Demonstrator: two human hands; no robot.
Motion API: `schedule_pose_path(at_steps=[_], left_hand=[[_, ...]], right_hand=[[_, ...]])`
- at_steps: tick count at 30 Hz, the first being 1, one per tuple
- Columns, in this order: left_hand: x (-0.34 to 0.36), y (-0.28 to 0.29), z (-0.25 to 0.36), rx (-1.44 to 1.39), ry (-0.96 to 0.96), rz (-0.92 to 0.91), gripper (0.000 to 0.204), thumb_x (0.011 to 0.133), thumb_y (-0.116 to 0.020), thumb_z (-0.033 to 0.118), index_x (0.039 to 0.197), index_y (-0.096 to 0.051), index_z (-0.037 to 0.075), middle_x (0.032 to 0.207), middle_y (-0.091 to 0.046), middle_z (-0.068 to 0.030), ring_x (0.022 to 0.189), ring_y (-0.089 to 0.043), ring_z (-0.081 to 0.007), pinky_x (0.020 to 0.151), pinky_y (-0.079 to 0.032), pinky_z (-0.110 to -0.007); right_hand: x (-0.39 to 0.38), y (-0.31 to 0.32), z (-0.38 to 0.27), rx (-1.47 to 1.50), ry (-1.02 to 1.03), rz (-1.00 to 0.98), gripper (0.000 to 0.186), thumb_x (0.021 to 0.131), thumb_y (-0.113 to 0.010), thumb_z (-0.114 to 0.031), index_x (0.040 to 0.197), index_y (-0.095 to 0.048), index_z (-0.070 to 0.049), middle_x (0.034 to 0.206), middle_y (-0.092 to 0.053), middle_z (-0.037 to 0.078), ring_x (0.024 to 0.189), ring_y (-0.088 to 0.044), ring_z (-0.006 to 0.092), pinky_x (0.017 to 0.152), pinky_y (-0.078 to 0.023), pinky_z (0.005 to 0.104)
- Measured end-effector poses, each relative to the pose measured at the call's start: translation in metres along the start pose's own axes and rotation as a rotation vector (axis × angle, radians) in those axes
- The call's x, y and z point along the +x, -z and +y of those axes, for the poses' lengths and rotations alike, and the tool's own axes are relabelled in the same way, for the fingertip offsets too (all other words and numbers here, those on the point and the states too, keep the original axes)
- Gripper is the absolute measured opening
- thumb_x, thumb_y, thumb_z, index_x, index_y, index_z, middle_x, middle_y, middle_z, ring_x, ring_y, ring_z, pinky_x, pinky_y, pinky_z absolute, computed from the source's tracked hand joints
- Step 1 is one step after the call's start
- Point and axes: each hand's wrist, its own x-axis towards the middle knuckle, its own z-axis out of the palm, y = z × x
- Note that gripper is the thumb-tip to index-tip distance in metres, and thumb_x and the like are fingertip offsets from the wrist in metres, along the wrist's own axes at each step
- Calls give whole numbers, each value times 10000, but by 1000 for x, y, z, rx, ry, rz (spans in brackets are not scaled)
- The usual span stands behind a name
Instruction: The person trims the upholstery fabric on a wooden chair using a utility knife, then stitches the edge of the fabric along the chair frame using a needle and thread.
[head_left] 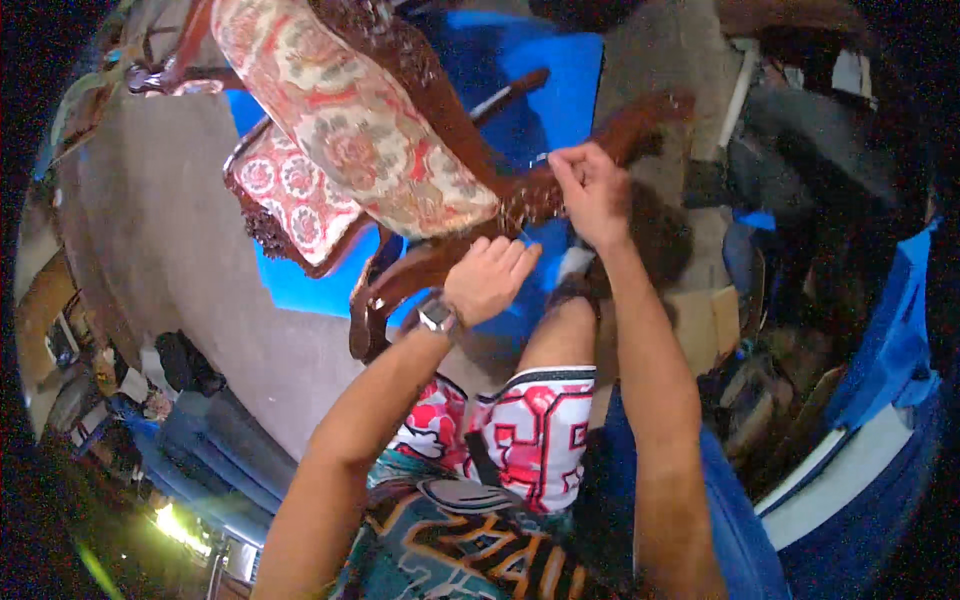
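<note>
A carved chair of dark, glossy wood lies tilted in front of me, its long panel of red and cream floral upholstery point(360, 140) facing up. My left hand point(492, 278), a watch on its wrist, is just below the panel's lower end, beside a curved wooden rail point(415, 272). Its fingers are curled together, with a thin pale sliver near the tips. My right hand point(595, 195) is closed in a pinch over the carved wood. A small shiny bit shows by its thumb; what either hand holds is too small to name.
A blue sheet point(310, 285) lies under the chair on the grey floor point(150, 210). Beside the long panel is a square cushion point(290, 185) in matching red floral cloth. Dark clutter lines the right side, with a piece of cardboard point(705, 318). Blue cloth point(890, 330) hangs at far right.
</note>
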Motion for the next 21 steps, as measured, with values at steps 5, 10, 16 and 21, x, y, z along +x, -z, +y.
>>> schedule_pose_path(at_steps=[5,10,16,21], left_hand=[[2,6,-4,-45,-31,30,346,797,-595,168,1125,-614,60,846,-542,-32,775,-520,-197,675,-403,-336],[0,3,-1,-10,11,62,274,795,-619,173,1050,-633,72,819,-532,-22,761,-511,-190,661,-405,-338],[-2,-3,-2,-29,15,94,263,785,-640,189,1023,-637,76,818,-528,-17,759,-504,-183,657,-401,-329],[1,-1,-3,-34,19,110,266,777,-650,190,1016,-640,74,817,-524,-15,757,-503,-182,653,-399,-326]], right_hand=[[-21,4,-13,-24,46,-149,97,868,-720,-112,847,-675,-29,553,-516,-30,512,-414,23,466,-332,239],[-17,-12,-12,15,261,-180,86,847,-725,-116,839,-681,-42,550,-531,-14,502,-430,32,451,-336,250],[-7,-12,-7,-69,194,-317,85,823,-686,-148,820,-659,-68,660,-645,105,588,-664,240,544,-504,347],[-8,-11,-8,-122,293,-297,82,818,-677,-134,800,-637,-65,673,-644,124,613,-668,284,559,-516,371]])
